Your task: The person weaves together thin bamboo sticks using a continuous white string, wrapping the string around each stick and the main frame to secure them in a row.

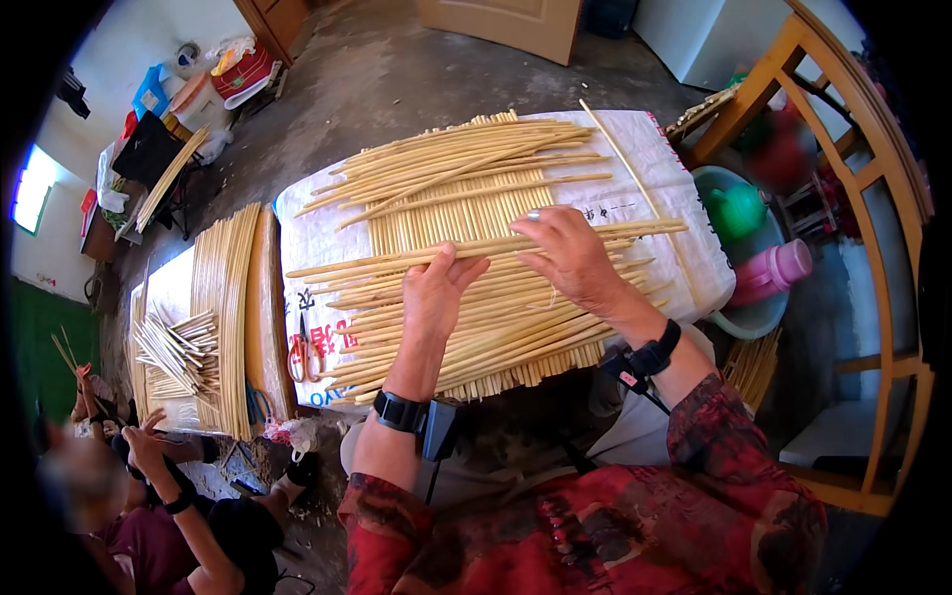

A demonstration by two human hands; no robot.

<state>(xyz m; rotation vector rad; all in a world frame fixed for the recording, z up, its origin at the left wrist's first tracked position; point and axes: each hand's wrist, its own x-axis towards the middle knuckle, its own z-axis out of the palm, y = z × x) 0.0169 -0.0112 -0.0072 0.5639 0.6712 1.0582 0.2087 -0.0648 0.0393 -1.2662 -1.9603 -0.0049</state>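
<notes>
A few long pale-yellow stalks (pixel 359 265) run from left to right across the low work surface. My left hand (pixel 432 290) closes on them near their left part, thumb on top. My right hand (pixel 573 256), with a silver ring or thimble on a finger, bends its fingers down over the same stalks farther right; its fingertips pinch close to them. Beneath lies a mat of upright stalks (pixel 451 210) set side by side. Loose crosswise stalks (pixel 466 149) lie on its far part, and more crosswise stalks (pixel 496 317) cover the near part.
Orange-handled scissors (pixel 305 359) lie on the white woven sack (pixel 645 149) at left. Another stalk-covered table (pixel 223 307) stands left, beside a seated co-worker (pixel 169 496). At right are a basin (pixel 729 307) holding a pink container (pixel 773 273), and a wooden frame (pixel 878 228).
</notes>
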